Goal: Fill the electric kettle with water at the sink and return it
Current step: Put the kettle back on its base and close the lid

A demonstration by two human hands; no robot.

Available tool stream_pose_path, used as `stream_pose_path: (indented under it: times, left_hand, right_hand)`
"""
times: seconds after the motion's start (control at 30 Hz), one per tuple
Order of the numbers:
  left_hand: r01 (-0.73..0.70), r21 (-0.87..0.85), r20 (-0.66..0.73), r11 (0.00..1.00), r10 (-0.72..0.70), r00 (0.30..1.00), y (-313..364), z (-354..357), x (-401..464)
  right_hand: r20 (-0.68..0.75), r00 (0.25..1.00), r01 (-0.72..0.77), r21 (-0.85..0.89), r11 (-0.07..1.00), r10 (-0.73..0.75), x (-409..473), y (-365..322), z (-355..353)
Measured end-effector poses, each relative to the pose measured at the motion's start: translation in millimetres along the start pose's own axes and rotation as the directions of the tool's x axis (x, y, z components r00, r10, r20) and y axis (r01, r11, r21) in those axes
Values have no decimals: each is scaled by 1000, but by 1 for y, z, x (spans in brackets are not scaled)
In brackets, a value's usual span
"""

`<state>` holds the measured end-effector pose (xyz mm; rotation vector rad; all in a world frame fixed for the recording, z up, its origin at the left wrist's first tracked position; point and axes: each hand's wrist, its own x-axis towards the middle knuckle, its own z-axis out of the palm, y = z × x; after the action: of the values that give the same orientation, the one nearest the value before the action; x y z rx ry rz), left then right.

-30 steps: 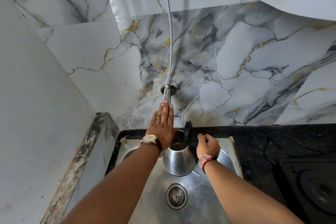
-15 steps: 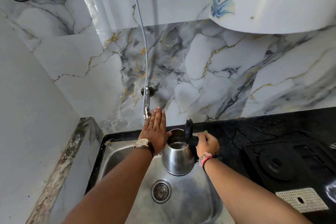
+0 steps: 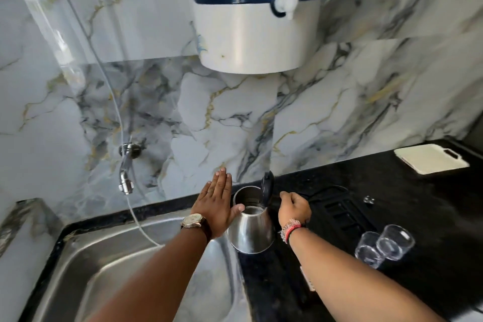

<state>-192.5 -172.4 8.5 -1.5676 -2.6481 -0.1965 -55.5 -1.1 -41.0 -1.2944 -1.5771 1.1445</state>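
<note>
A steel electric kettle (image 3: 251, 232) with its black lid (image 3: 267, 188) flipped up hangs over the right rim of the steel sink (image 3: 109, 264), above the black counter's edge. My right hand (image 3: 294, 210) is closed on the kettle's handle, which the hand and the lid hide. My left hand (image 3: 217, 204) is flat with fingers straight, its thumb resting against the kettle's left side near the rim. The wall tap (image 3: 126, 167) sticks out of the marble wall to the left, well apart from the kettle.
A white and blue water purifier (image 3: 257, 23) with a small tap hangs on the wall above. On the black counter (image 3: 418, 212) are a stove grate (image 3: 342, 210), two clear glasses (image 3: 384, 247) and a white tray (image 3: 432, 159). A thin hose (image 3: 122, 123) runs down into the sink.
The kettle has moved right, from under the tap over the sink basin to the sink's right rim. Both hands travelled with it, and my view has swung right and up.
</note>
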Motion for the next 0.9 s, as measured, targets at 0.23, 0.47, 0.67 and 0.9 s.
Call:
stream_pose_path:
  times: [0.23, 0.47, 0.67, 0.9]
  left_hand:
    - [21, -13, 17, 1000, -21, 1000, 101, 16, 40]
    - [116, -15, 59, 993, -115, 992, 172, 49, 71]
    - [108, -1, 99, 994, -107, 989, 187, 58, 76]
    - [161, 28, 201, 987, -163, 966, 187, 80, 83]
  right_hand:
    - [52, 998, 20, 5, 1000, -20, 85, 28, -72]
    - [128, 991, 26, 12, 1000, -27, 152, 67, -109]
    - [137, 990, 41, -25, 999, -37, 171, 65, -113]
    - [218, 976, 6, -27, 1000, 0, 185, 90, -99]
